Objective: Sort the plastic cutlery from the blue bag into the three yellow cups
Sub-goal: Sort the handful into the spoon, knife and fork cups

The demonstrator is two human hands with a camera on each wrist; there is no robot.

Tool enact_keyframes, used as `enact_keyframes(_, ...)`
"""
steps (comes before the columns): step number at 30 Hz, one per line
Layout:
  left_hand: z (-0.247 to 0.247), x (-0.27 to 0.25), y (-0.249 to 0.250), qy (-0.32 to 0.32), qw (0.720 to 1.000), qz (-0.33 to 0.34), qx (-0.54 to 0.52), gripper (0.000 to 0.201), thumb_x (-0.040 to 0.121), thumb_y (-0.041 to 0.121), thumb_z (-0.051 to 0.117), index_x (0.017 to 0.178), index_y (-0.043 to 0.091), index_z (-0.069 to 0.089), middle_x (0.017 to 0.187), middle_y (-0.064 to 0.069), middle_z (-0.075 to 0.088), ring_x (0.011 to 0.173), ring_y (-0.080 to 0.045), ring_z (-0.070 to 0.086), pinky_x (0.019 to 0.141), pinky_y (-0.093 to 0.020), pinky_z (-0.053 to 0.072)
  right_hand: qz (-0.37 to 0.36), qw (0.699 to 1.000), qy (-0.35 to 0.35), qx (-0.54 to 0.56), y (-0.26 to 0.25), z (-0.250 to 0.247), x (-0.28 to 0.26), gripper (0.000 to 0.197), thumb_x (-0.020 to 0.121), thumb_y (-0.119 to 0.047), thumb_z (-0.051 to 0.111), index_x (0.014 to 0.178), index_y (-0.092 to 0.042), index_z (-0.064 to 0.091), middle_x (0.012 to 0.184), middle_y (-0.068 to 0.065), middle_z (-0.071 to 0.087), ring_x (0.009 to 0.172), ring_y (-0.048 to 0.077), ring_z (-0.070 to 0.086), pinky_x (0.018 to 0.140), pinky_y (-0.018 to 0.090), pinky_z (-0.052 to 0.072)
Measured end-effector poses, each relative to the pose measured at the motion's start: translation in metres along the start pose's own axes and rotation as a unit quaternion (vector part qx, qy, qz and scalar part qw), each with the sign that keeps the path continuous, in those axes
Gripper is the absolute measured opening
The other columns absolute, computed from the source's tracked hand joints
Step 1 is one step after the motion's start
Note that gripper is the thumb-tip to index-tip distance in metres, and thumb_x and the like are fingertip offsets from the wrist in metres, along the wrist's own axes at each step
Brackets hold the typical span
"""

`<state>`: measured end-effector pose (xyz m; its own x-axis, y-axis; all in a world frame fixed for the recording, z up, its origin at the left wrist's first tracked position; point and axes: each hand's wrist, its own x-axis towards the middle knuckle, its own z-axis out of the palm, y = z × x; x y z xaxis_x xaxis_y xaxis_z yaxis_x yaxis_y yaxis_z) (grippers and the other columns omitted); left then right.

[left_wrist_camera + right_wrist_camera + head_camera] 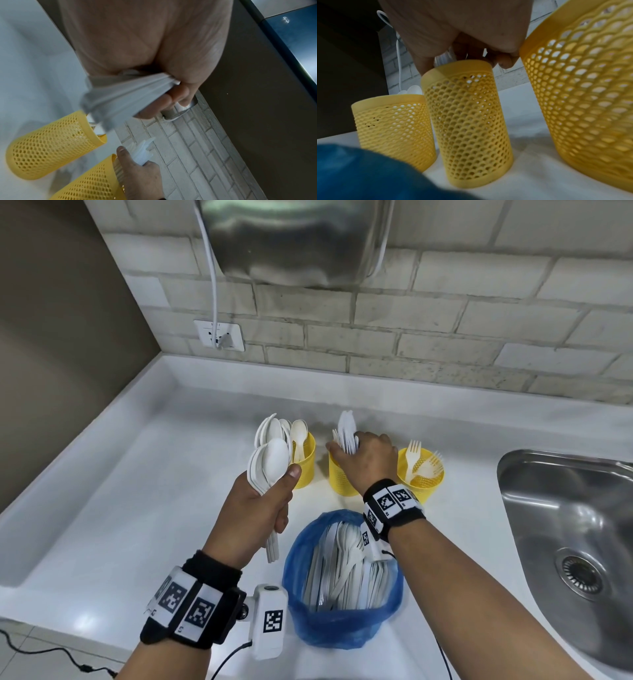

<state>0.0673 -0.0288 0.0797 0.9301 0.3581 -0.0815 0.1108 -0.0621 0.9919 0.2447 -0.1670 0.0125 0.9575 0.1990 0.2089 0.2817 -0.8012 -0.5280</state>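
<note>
Three yellow mesh cups stand in a row on the white counter. The left cup (306,463) holds spoons, the middle cup (339,474) white knives, the right cup (422,475) beige forks. My left hand (262,508) grips a bunch of white spoons (270,462) upright, just in front of the left cup. My right hand (366,455) holds a bundle of white knives (346,429) over the mouth of the middle cup (467,121). The blue bag (342,621) sits open near the front edge with several white pieces of cutlery inside.
A steel sink (568,542) lies at the right. A brick wall with a socket (219,335) and white cable runs behind the counter, and a metal dryer (294,237) hangs above. A raised white ledge (68,474) borders the counter on the left.
</note>
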Motion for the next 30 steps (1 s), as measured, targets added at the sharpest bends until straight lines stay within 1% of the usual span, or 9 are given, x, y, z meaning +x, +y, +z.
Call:
enact_keyframes(3,0.0,0.0,0.0,-0.004,1.0,0.001,0.004,0.041,0.09,0.051,0.065,0.08,0.012,0.055,0.059,-0.002,0.045,0.052,-0.017,0.044,0.058,-0.035,0.042,0.004,0.999,0.014,0.047,0.001,0.003,0.002,0.045,0.084,-0.061,0.068,0.081,-0.015,0.069,0.084,0.005,0.069,0.088,0.031,0.059,0.079,0.042,0.051)
enact_keyframes(8,0.0,0.001,0.0,-0.001,1.0,0.008,0.004,0.045,0.094,0.048,0.066,0.083,0.005,0.055,0.059,-0.004,0.046,0.051,-0.018,0.045,0.056,-0.035,0.043,-0.007,0.994,0.053,0.095,0.005,0.001,0.002,0.042,0.081,-0.055,0.074,0.093,-0.016,0.065,0.091,0.002,0.063,0.086,0.027,0.06,0.075,0.041,0.052)
enact_keyframes(14,0.001,0.001,0.001,-0.003,1.0,0.008,0.004,0.041,0.098,0.042,0.064,0.082,0.006,0.055,0.059,-0.005,0.046,0.051,-0.018,0.044,0.056,-0.033,0.043,-0.018,0.987,0.079,0.139,0.014,-0.009,0.006,0.025,0.089,-0.034,0.074,0.092,-0.012,0.065,0.09,0.002,0.056,0.079,0.023,0.057,0.072,0.038,0.051)
enact_keyframes(17,0.002,0.001,0.002,-0.01,1.0,0.006,0.0,0.039,0.096,0.045,0.066,0.082,0.009,0.057,0.06,-0.005,0.046,0.052,-0.017,0.045,0.055,-0.032,0.043,-0.014,0.989,0.063,0.131,0.016,-0.012,0.011,0.025,0.089,-0.033,0.074,0.098,-0.013,0.065,0.094,0.004,0.058,0.077,0.019,0.055,0.072,0.032,0.048)
enact_keyframes(20,0.0,0.001,0.001,-0.017,1.0,0.008,-0.001,0.038,0.094,0.048,0.066,0.08,0.013,0.056,0.059,-0.004,0.046,0.052,-0.018,0.044,0.055,-0.033,0.043,-0.007,0.989,0.042,0.144,0.014,-0.015,0.018,0.031,0.084,-0.03,0.081,0.103,-0.013,0.063,0.095,0.006,0.059,0.077,0.016,0.053,0.072,0.025,0.04)
enact_keyframes(24,-0.001,0.002,0.003,-0.016,1.0,0.011,-0.001,0.039,0.098,0.044,0.065,0.079,0.011,0.056,0.058,-0.005,0.046,0.052,-0.019,0.045,0.057,-0.035,0.044,0.009,0.986,0.042,0.163,0.012,-0.015,0.026,0.04,0.075,-0.026,0.089,0.103,-0.015,0.063,0.099,0.007,0.059,0.077,0.017,0.055,0.063,0.009,0.034)
enact_keyframes(25,-0.001,0.002,0.004,-0.015,1.0,0.013,0.0,0.038,0.098,0.042,0.064,0.079,0.01,0.056,0.058,-0.006,0.046,0.052,-0.019,0.045,0.058,-0.036,0.045,0.011,0.986,0.043,0.164,0.011,-0.015,0.027,0.042,0.074,-0.025,0.09,0.105,-0.015,0.063,0.104,0.007,0.057,0.078,0.018,0.057,0.066,0.01,0.037)
enact_keyframes(27,-0.001,0.002,0.004,-0.015,1.0,0.015,0.006,0.038,0.099,0.04,0.063,0.078,0.009,0.056,0.058,-0.007,0.047,0.052,-0.02,0.046,0.059,-0.037,0.046,0.012,0.985,0.041,0.17,0.01,-0.017,0.027,0.047,0.073,-0.026,0.091,0.11,-0.015,0.063,0.112,0.006,0.05,0.079,0.019,0.061,0.075,0.02,0.047)
enact_keyframes(30,-0.003,0.003,0.002,-0.026,1.0,0.013,0.006,0.039,0.099,0.043,0.064,0.076,0.012,0.056,0.057,-0.006,0.048,0.052,-0.02,0.046,0.06,-0.037,0.045,-0.006,0.983,0.066,0.173,0.002,-0.02,0.023,0.045,0.075,-0.029,0.087,0.111,-0.018,0.062,0.115,0.001,0.043,0.09,0.024,0.062,0.085,0.034,0.055)
